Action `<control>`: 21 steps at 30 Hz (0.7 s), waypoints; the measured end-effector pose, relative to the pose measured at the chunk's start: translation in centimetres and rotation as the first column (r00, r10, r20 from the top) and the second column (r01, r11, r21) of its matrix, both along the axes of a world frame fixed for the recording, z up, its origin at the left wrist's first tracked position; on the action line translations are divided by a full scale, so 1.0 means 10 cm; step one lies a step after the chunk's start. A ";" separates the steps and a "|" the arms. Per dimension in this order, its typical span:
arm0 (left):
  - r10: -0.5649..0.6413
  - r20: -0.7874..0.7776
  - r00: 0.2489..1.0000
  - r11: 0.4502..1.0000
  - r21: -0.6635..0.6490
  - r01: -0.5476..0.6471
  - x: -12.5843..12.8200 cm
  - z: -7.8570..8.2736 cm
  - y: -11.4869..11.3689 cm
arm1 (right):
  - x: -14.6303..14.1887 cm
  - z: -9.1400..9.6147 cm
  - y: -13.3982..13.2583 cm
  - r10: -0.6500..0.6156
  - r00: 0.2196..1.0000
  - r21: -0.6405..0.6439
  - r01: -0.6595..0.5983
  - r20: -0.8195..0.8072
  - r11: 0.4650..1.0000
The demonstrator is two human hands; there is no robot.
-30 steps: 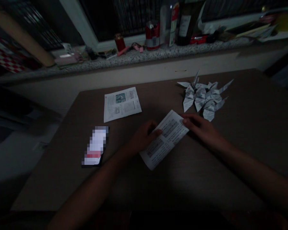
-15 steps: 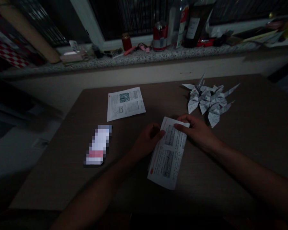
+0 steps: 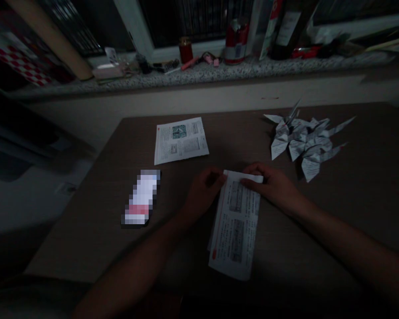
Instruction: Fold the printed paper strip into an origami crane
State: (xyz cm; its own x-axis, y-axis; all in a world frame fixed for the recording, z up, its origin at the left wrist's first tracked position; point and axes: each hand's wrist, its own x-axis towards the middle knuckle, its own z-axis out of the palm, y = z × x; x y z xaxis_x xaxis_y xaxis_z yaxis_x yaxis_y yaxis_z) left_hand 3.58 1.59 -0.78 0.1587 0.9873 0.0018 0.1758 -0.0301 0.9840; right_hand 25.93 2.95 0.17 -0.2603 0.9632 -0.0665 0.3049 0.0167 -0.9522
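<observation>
A folded printed sheet of paper (image 3: 234, 226) with text and two grey pictures is held up between my hands, its long side running toward me. My left hand (image 3: 204, 190) pinches its upper left corner between thumb and fingers. At the upper right edge, my right hand (image 3: 272, 181) grips it, thumb on the printed face and fingers behind. A second layer shows slightly along the left edge. Beyond my left hand, another printed sheet (image 3: 181, 141) lies flat on the table. Several folded paper cranes (image 3: 301, 139) stand clustered beyond my right hand.
A phone (image 3: 141, 197) with its lit, blurred-out screen lies on the brown table (image 3: 96, 212) at left. Along the back, a granite windowsill (image 3: 136, 83) carries a red can (image 3: 236, 42), a small jar (image 3: 185, 49), a dark bottle (image 3: 286, 31) and other clutter.
The camera view has shifted, so the table things appear farther right, except near my hands. My left hand has slid up to the paper's top corner, and the paper's near end has swung closer to me.
</observation>
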 end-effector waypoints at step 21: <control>0.014 -0.127 0.992 1.000 -0.004 -0.015 0.07 0.11 -0.13 | -0.10 0.16 -0.04 0.032 0.991 0.083 -0.042 0.129 0.996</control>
State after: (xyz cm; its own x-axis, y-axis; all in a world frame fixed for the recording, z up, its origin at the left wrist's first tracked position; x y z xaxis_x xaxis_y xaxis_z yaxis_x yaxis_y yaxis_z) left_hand 4.25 0.25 0.33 0.1432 0.9894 -0.0219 0.2996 -0.0222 0.9538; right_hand 24.95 2.59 1.75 -0.2906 0.9566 -0.0196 0.4212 0.1094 -0.9003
